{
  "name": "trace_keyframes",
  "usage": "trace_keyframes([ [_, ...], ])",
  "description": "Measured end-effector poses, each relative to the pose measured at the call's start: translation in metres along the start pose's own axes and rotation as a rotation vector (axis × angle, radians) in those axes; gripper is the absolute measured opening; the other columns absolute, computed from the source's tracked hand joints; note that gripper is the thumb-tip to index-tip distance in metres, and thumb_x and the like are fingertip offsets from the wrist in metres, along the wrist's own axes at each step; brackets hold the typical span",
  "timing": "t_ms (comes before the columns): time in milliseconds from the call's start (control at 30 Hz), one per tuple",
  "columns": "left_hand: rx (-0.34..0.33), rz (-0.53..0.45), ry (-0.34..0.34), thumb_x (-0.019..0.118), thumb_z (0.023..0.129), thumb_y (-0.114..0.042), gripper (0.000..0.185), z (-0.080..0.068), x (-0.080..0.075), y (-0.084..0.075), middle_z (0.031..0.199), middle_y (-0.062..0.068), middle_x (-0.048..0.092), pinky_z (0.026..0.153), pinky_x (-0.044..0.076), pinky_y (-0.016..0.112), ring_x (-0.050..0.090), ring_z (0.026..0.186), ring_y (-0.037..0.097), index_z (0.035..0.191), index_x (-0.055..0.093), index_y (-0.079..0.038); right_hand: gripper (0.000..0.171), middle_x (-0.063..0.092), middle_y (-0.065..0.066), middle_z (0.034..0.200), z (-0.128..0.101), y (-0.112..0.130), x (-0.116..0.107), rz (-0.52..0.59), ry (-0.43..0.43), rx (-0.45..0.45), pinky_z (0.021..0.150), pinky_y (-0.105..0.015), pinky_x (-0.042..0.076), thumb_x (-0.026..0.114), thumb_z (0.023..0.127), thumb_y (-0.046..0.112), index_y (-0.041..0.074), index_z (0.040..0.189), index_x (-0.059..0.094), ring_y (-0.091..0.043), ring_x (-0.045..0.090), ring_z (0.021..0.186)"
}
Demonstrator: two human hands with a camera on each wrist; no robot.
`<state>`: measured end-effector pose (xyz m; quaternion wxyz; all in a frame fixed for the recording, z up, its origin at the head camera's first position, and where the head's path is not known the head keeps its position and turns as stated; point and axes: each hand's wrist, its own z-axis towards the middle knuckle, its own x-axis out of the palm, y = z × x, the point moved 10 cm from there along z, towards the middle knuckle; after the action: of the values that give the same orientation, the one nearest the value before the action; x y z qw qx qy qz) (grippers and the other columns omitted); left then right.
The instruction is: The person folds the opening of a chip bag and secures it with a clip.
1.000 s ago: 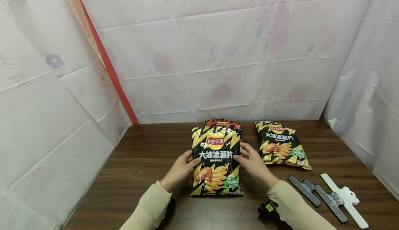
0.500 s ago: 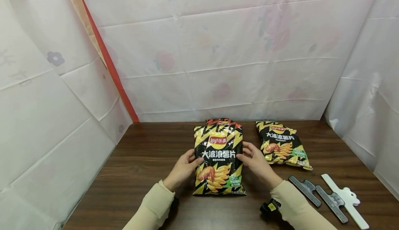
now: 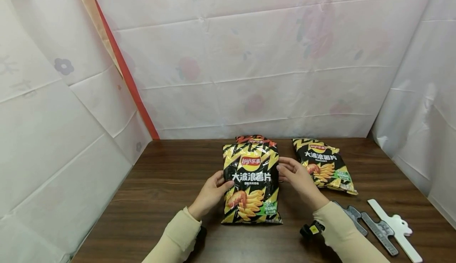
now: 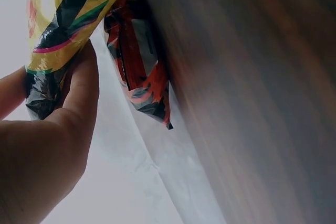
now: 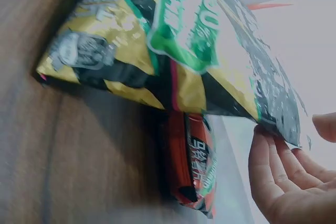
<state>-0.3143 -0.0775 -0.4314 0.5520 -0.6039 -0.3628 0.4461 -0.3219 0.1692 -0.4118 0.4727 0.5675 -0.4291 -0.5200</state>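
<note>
A black and yellow potato chip bag (image 3: 251, 191) leans back off the table with its front facing me. My left hand (image 3: 209, 195) grips its left side, thumb on the front and fingers behind, as the left wrist view (image 4: 47, 150) also shows. At the bag's right edge is my right hand (image 3: 299, 179). In the right wrist view, the right hand's fingertips touch the edge from behind while the thumb (image 5: 326, 127) stands clear of it. Behind the gripped bag, a red chip bag (image 3: 255, 139) is mostly hidden in the head view; its red side (image 5: 181, 156) shows in the right wrist view.
Another black and yellow chip bag (image 3: 322, 164) lies at the back right. Two grey bag clips (image 3: 380, 231) and a white clip (image 3: 399, 231) lie at the front right of the brown wooden table (image 3: 149, 207). White sheets (image 3: 249, 57) wall the table in.
The gripped bag has shifted slightly right in the head view. My right hand has loosened from its right edge, the thumb coming off the front and the hand moving a little right and up.
</note>
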Motion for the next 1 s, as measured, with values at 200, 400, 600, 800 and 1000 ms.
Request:
trace_keyframes([
  [200, 0.008, -0.002, 0.004, 0.06, 0.099, -0.024, 0.049, -0.001, 0.0, 0.002, 0.137, 0.021, 0.057, 0.098, 0.05, 0.04, 0.06, 0.12, 0.026, 0.14, 0.045, -0.002, 0.053, 0.054, -0.022, 0.137, 0.007, 0.001, -0.008, -0.023, -0.047, 0.018, 0.099, -0.048, 0.05, 0.056, 0.1, 0.036, 0.004, 0.143, 0.048, -0.017, 0.065, 0.105],
  [400, 0.016, -0.014, 0.013, 0.061, 0.098, -0.024, 0.049, -0.002, 0.004, 0.0, 0.137, 0.02, 0.058, 0.097, 0.051, 0.037, 0.062, 0.117, 0.024, 0.14, 0.046, -0.003, 0.055, 0.055, -0.02, 0.137, 0.013, 0.002, -0.012, -0.039, -0.102, 0.04, 0.097, -0.043, 0.052, 0.056, 0.099, 0.041, 0.004, 0.139, 0.053, -0.019, 0.065, 0.108],
  [600, 0.016, -0.017, 0.012, 0.062, 0.098, -0.021, 0.047, -0.002, 0.006, 0.0, 0.136, 0.019, 0.059, 0.095, 0.051, 0.034, 0.062, 0.115, 0.021, 0.138, 0.046, -0.003, 0.049, 0.059, -0.015, 0.13, 0.016, 0.0, -0.012, 0.01, -0.148, 0.084, 0.086, -0.03, 0.056, 0.059, 0.098, 0.037, 0.0, 0.132, 0.058, -0.005, 0.064, 0.093],
  [800, 0.029, -0.026, 0.014, 0.062, 0.098, -0.02, 0.048, -0.002, 0.008, -0.002, 0.137, 0.022, 0.058, 0.095, 0.051, 0.035, 0.061, 0.117, 0.024, 0.138, 0.046, 0.0, 0.038, 0.062, -0.005, 0.115, 0.017, 0.001, -0.013, 0.058, -0.174, 0.089, 0.08, -0.025, 0.055, 0.059, 0.099, 0.028, -0.002, 0.124, 0.062, -0.004, 0.063, 0.087],
  [1000, 0.016, -0.036, 0.006, 0.062, 0.098, -0.018, 0.048, -0.001, 0.01, -0.001, 0.137, 0.023, 0.057, 0.095, 0.052, 0.037, 0.061, 0.119, 0.026, 0.138, 0.046, 0.002, 0.036, 0.062, 0.002, 0.107, 0.016, 0.001, -0.017, 0.063, -0.187, 0.078, 0.077, -0.025, 0.054, 0.062, 0.097, 0.029, 0.0, 0.118, 0.065, -0.006, 0.061, 0.087],
])
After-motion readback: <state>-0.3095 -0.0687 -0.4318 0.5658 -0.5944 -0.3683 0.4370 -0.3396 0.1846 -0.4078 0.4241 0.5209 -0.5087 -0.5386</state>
